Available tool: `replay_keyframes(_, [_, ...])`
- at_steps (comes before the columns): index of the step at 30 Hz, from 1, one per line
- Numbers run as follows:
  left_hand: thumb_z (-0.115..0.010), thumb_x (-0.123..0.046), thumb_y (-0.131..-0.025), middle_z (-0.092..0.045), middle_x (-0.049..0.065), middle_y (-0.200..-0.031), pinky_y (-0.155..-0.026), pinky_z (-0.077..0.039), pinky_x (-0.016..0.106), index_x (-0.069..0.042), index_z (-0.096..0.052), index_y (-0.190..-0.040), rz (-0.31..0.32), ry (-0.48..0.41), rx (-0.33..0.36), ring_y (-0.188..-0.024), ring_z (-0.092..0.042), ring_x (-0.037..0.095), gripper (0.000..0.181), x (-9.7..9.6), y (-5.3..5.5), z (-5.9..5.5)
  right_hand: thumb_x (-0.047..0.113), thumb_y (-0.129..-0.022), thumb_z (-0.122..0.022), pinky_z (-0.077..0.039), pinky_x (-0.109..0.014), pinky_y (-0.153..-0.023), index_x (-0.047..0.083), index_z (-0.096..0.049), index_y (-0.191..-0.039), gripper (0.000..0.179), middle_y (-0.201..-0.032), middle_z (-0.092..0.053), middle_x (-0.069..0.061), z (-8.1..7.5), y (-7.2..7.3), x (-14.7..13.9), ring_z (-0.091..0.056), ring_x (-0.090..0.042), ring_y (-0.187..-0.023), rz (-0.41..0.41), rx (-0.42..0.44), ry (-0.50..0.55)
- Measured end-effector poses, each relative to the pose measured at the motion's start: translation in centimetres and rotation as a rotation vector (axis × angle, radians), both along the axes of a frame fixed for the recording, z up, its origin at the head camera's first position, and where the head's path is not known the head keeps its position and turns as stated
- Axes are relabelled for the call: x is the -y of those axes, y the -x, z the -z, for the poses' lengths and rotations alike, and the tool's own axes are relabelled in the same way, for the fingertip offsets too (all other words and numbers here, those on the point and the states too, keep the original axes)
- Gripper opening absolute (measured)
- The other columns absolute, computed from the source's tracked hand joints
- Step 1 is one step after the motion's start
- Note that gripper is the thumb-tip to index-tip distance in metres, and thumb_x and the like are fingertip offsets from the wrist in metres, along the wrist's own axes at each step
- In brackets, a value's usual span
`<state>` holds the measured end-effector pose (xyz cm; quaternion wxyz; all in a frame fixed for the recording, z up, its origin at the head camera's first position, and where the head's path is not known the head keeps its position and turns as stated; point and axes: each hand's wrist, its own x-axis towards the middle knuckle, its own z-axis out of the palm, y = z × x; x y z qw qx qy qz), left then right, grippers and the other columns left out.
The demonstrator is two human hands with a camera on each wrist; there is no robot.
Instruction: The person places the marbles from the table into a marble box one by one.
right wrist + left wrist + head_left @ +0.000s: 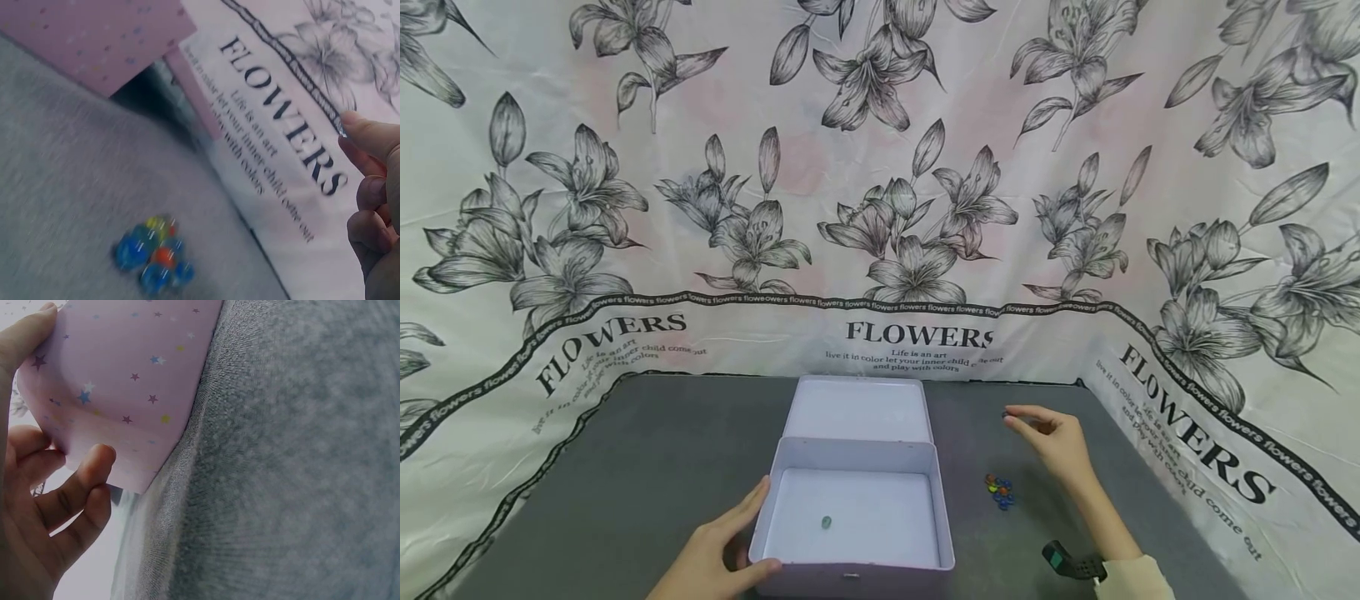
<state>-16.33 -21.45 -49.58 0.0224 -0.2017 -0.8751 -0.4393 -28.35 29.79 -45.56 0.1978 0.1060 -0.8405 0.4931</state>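
Observation:
A lidded tin box (850, 575), pale inside and pink with stars outside, stands with its lid (857, 408) tipped back. One greenish marble (826, 522) lies on its floor. My left hand (718, 542) grips the box's near left corner, thumb at the front rim and fingers along the left wall. Out to the right, my right hand (1056, 442) is raised above the table. Its thumb and index finger pinch a small marble (343, 132), mostly hidden by the fingertips. Below that hand, a cluster of blue, orange and yellow marbles (1002, 492) lies right of the box.
The grey cloth-covered table (647, 483) extends on both sides of the box. A white curtain (910, 342) printed with flowers and lettering rises along the back and sides. A dark band with a device (1071, 562) is on the right wrist.

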Motion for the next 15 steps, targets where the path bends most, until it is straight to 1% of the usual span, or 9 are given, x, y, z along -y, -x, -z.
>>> replay_keyframes(3, [-0.087,-0.043,-0.088,-0.042,0.018,-0.165,-0.078,-0.049,0.021,-0.006,-0.040,-0.163,-0.011,0.027,-0.019,-0.108,-0.055,0.006,0.096,0.0,0.0,-0.1,0.015,-0.098,-0.079,-0.033,-0.031,-0.043,0.003,-0.080,-0.117,0.023,-0.056,-0.059,0.002,-0.9,0.6,0.7,-0.029,-0.006,-0.045,-0.031,-0.027,-0.010])
replay_keyframes(6, [-0.087,-0.044,-0.088,-0.042,0.017,-0.164,-0.080,-0.050,0.021,-0.006,-0.040,-0.163,-0.015,0.033,-0.018,-0.109,-0.055,0.008,0.096,-0.1,0.0,-0.2,0.014,-0.097,-0.079,-0.033,-0.031,-0.044,0.004,-0.081,-0.116,0.021,-0.058,-0.060,0.007,-1.5,1.2,1.4,-0.029,-0.005,-0.045,-0.065,-0.032,-0.010])
replay_keyframes(8, [-0.087,-0.045,-0.088,-0.043,0.017,-0.164,-0.082,-0.050,0.021,-0.006,-0.041,-0.163,-0.019,0.040,-0.030,-0.109,-0.055,0.007,0.096,-0.1,0.0,-0.2,0.014,-0.097,-0.079,-0.033,-0.031,-0.045,0.004,-0.081,-0.116,0.021,-0.058,-0.059,0.008,-1.8,1.5,1.9,-0.030,-0.005,-0.046,-0.086,-0.026,-0.008])
replay_keyframes(10, [-0.087,-0.044,-0.088,-0.043,0.017,-0.164,-0.079,-0.050,0.021,-0.005,-0.041,-0.162,-0.016,0.033,-0.041,-0.106,-0.055,0.006,0.096,0.0,0.0,-0.2,0.015,-0.097,-0.079,-0.034,-0.030,-0.046,0.004,-0.081,-0.115,0.021,-0.061,-0.063,0.009,-2.0,1.8,2.4,-0.030,-0.005,-0.046,-0.096,-0.020,-0.007])
replay_keyframes(12, [-0.087,-0.043,-0.088,-0.043,0.019,-0.163,-0.074,-0.048,0.021,-0.004,-0.041,-0.162,-0.005,0.019,-0.047,-0.101,-0.055,0.005,0.095,0.0,0.0,-0.1,0.015,-0.097,-0.080,-0.035,-0.030,-0.047,0.005,-0.081,-0.115,0.021,-0.071,-0.069,0.011,-2.3,2.1,3.0,-0.032,-0.006,-0.048,-0.102,-0.018,-0.010])
replay_keyframes(14, [-0.087,-0.040,-0.089,-0.042,0.021,-0.163,-0.070,-0.047,0.021,-0.002,-0.041,-0.162,0.010,-0.003,-0.046,-0.092,-0.055,0.001,0.095,0.1,0.0,0.0,0.016,-0.096,-0.080,-0.035,-0.029,-0.048,0.006,-0.081,-0.115,0.021,-0.069,-0.067,0.008,-2.7,2.3,3.9,-0.031,-0.006,-0.049,-0.112,-0.010,-0.007])
replay_keyframes(15, [-0.087,-0.039,-0.089,-0.042,0.022,-0.163,-0.067,-0.046,0.021,-0.002,-0.040,-0.162,0.016,-0.013,-0.046,-0.089,-0.054,0.001,0.094,0.1,-0.1,0.0,0.017,-0.096,-0.081,-0.035,-0.029,-0.049,0.006,-0.081,-0.114,0.021,-0.072,-0.070,0.006,-2.9,2.4,4.4,-0.032,-0.007,-0.050,-0.118,-0.006,-0.003])
